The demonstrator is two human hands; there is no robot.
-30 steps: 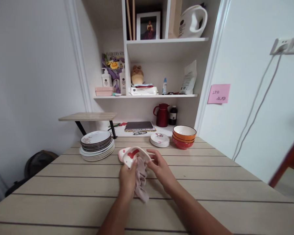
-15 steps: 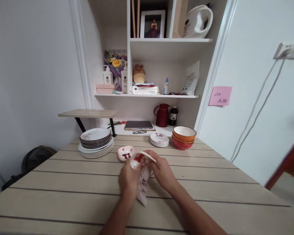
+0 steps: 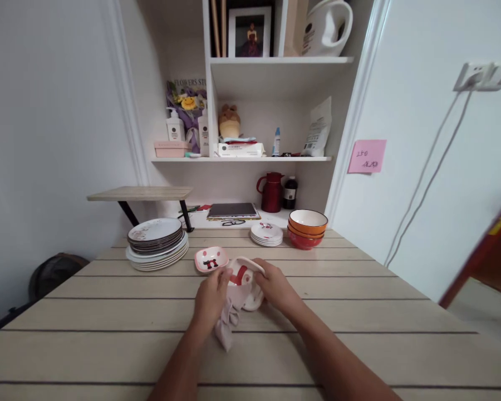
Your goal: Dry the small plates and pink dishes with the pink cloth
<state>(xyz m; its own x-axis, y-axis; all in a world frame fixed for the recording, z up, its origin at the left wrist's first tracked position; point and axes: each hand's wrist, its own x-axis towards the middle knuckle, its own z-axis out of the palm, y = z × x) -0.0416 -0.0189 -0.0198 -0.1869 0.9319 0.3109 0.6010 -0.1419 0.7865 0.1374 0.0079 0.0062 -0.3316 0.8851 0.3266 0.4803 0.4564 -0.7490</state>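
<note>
Over the middle of the table, my right hand (image 3: pixel 279 285) grips the right rim of a small white dish (image 3: pixel 247 278) with a red pattern inside. The dish is tilted, its inside facing me. My left hand (image 3: pixel 211 298) is closed on a pinkish-grey cloth (image 3: pixel 229 318) at the dish's left edge. Part of the cloth lies across the lower inside of the dish; the rest hangs down below my fingers. Just behind my left hand, a squarish pink-rimmed dish (image 3: pixel 204 254) with a dark and red figure rests on the table.
At left stands a stack of plates (image 3: pixel 156 248) beside a small raised shelf (image 3: pixel 140 193). Further back are small floral plates (image 3: pixel 267 234) and stacked orange and red bowls (image 3: pixel 307 229). A dark red jug (image 3: pixel 271 194) stands behind, below the white shelves (image 3: pixel 271 159).
My left hand has moved left and the cloth with it, now spread over the dish's lower inside. The dish has turned more towards me. The whole view has shifted slightly.
</note>
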